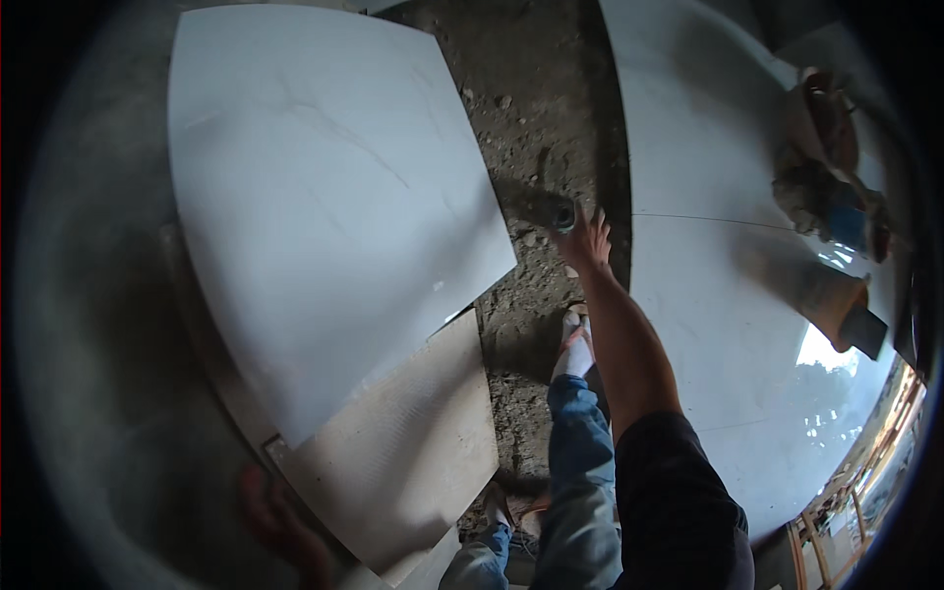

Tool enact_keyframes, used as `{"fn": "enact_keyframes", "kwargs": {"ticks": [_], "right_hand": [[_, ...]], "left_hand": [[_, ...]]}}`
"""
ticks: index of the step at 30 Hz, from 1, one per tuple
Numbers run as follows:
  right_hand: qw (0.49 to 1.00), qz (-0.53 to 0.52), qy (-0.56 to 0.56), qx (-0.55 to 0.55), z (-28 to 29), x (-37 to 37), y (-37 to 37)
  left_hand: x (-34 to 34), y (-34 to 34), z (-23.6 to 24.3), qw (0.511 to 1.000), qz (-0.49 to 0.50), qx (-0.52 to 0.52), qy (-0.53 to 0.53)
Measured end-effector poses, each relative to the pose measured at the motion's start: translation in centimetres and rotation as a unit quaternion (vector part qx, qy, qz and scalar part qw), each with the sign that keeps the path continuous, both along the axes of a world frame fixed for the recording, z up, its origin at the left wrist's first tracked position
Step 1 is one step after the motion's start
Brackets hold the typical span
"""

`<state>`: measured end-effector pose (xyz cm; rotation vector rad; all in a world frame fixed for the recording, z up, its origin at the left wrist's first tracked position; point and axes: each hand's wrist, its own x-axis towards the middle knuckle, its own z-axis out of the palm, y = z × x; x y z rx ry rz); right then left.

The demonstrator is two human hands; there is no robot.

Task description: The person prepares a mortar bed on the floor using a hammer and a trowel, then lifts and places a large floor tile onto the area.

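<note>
My right hand [590,239] reaches forward over the strip of bare soil [526,98], its fingers stretched and spread. Against its thumb side is a small dark thing with a round end [562,214]; its kind is unclear, and the fingers do not wrap around it. Low on the left, my left hand [273,516] is dim and blurred, with its fingers seemingly apart and nothing visible in them. It is beside the edge of a beige tile with a ribbed back [413,452]. A large white veined tile [324,197] overlaps that one.
Glossy white floor tiles [698,295] border the soil on the right. On them lie a trowel-like tool [848,313] and a dirty bucket-like container [826,118] with a blue item [846,218]. My foot [576,344] stands on the soil; wooden strips [816,546] lie far right.
</note>
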<state>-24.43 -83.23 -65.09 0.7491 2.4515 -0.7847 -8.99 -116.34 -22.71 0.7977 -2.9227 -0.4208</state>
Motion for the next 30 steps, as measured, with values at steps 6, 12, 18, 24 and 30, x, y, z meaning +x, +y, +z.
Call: {"fn": "enact_keyframes", "kwargs": {"ticks": [6, 12, 18, 24, 30], "right_hand": [[0.998, 0.012, -0.041, 0.043, -8.2, -4.7, -2.9], [0.956, -0.077, 0.229, 0.168, -1.9, -0.3, 5.0], [0.957, -0.199, -0.096, 0.19, -5.7, 12.2, 24.6], [0.968, -0.168, 0.005, 0.188, -3.7, 9.6, 24.8], [0.963, 0.064, 0.261, -0.024, 10.4, -4.1, 6.3]], "left_hand": [[-16.5, 0.4, -4.0, 0.994, 0.08, 0.079, -0.013], [-16.8, -1.2, -6.2, 0.975, 0.166, 0.145, -0.018], [-18.7, 1.4, -5.5, 0.986, 0.114, 0.077, -0.091], [-18.7, 0.3, -4.4, 0.972, 0.058, 0.217, -0.064], [-18.3, -1.1, -5.3, 0.977, -0.037, 0.207, -0.035]]}}
